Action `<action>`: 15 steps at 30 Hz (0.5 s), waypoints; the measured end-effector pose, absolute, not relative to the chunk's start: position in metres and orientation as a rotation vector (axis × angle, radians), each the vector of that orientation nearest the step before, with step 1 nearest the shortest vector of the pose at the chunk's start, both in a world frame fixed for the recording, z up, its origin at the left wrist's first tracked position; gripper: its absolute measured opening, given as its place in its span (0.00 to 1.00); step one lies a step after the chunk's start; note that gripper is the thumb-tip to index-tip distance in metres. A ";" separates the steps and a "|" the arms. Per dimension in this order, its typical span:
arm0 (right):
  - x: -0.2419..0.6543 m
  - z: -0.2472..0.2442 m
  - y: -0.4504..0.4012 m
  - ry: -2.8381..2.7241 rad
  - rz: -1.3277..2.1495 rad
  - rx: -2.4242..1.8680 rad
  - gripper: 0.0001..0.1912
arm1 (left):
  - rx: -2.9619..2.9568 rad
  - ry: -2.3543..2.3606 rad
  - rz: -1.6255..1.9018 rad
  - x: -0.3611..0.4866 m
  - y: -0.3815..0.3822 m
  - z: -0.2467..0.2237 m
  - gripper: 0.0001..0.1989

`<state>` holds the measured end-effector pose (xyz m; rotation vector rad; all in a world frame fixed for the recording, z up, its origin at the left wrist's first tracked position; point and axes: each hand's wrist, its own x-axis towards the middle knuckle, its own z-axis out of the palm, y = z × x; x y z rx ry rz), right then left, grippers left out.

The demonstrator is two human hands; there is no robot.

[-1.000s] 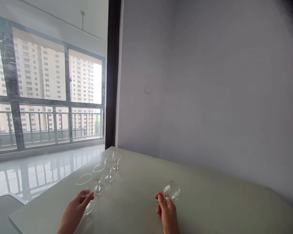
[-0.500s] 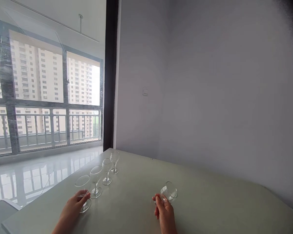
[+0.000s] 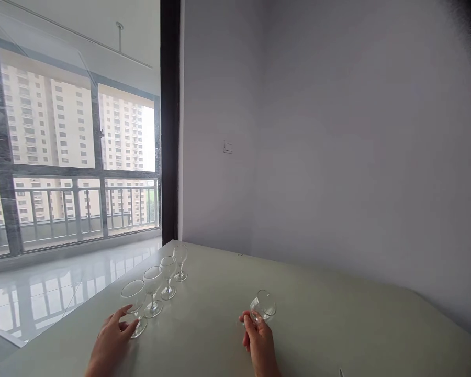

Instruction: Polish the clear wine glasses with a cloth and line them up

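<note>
A row of several clear stemmed wine glasses runs along the left side of the pale table. The nearest wine glass stands upright, with my left hand beside its stem and lower bowl. Thumb and fingers of that hand are apart; whether they still touch the glass is hard to tell. Behind it stand a second glass, a third glass and the farthest one. Over the table, my right hand is closed around the stem of another wine glass, tilted with its rim toward the upper right.
A grey wall borders the table's far side and carries a light switch. To the left are a dark door frame, a glossy floor and windows. A pale grey object sits at the lower left beyond the table edge.
My left hand's fingers have spread apart from their grip on the nearest wine glass. My right hand still holds its tilted glass, a little farther left in view. The view has shifted slightly.
</note>
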<state>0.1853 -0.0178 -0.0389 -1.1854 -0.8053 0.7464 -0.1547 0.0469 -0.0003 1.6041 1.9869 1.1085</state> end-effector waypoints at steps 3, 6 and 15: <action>0.183 -0.043 -0.020 -0.856 0.712 -1.205 0.36 | 1.652 2.227 1.321 -0.133 0.017 -0.001 0.26; 0.171 -0.051 -0.026 -1.132 0.600 -1.234 0.33 | 1.902 2.017 1.414 -0.098 -0.013 -0.004 0.20; 0.140 -0.059 -0.040 -1.481 0.538 -1.342 0.29 | 1.779 1.957 1.499 -0.067 -0.019 0.011 0.14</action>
